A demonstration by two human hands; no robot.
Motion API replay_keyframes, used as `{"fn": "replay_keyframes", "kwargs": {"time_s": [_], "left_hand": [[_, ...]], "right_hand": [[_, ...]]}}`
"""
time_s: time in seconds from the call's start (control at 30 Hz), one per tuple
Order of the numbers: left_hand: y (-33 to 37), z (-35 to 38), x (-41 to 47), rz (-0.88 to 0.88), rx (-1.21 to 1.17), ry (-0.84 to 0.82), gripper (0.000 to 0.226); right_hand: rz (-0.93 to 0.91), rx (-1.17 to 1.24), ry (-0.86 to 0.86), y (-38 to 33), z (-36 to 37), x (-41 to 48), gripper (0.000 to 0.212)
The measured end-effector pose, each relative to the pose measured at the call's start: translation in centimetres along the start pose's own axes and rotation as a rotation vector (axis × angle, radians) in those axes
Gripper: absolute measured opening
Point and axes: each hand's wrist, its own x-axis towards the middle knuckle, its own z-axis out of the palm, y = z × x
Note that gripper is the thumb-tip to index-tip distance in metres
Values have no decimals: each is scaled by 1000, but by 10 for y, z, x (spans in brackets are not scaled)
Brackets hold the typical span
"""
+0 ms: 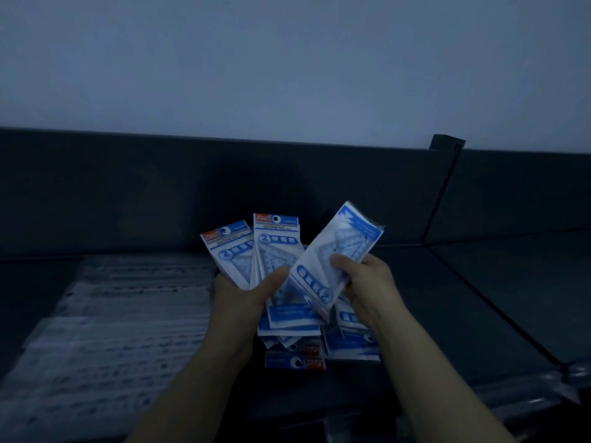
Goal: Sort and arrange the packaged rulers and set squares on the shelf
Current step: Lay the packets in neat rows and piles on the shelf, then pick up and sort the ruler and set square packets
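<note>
Several set-square packs (275, 247) stand fanned in my left hand (238, 302), headers up. My fingers (273, 279) are curled round their lower halves, with the thumb pressed across the fronts; the rest of that grip sits behind the plastic, where I cannot see it. My right hand (367, 282) pinches a single pack (339, 251), thumb on its face. It leans to the right and overlaps the right edge of the fan. Its print runs the other way up, the big 2 at the lower end, so I take this to be the gathering-and-squaring step: collecting the set squares into one bundle, all facing alike. The next move, as I judge it, calls for turning that single pack end for end and sliding it in with the fan without loosening my left grip, since the slick sleeves could slip apart. Just below my hands a loose pile (295, 356) of the same packs lies on the shelf (479, 298), not yet picked up. To the left of it the packaged rulers (121, 314) lie flat, side by side. The light is dim and the ruler packs are blurred, so I cannot count them.
</note>
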Motion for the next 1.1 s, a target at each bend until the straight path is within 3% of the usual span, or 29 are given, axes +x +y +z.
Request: {"fn": "replay_keyframes", "kwargs": {"time_s": [0.13,0.27,0.4,0.5,0.6,0.7,0.87,0.93,1.07,1.1], "left_hand": [[3,8,-3,-14,-58,-5,103],[-4,4,-2,-15,12,-28,77],[-5,-9,4,16,73,-19,70],[4,-13,3,24,27,-29,63],[9,-11,1,20,-5,0,64],[7,-4,-1,47,-23,19,70],[-6,15,-7,70,-8,6,74],[-11,21,-8,63,0,23,75],[-8,29,-4,61,0,59,72],[-6,30,-3,71,12,72,69]], "right_hand": [[-24,34,47,6,8,-2,17],[-43,57,32,6,9,-2,19],[-69,91,95,-12,-8,5,21],[-106,-60,129,-23,-26,10,18],[-79,-37,190,-25,-34,9,4],[-80,122,271,-20,-32,6,10],[-155,137,347,5,-13,-4,25],[-192,36,323,8,-10,-5,26],[-102,-216,42,9,-9,-9,19],[-68,-263,-16,9,-10,-10,25]]}}
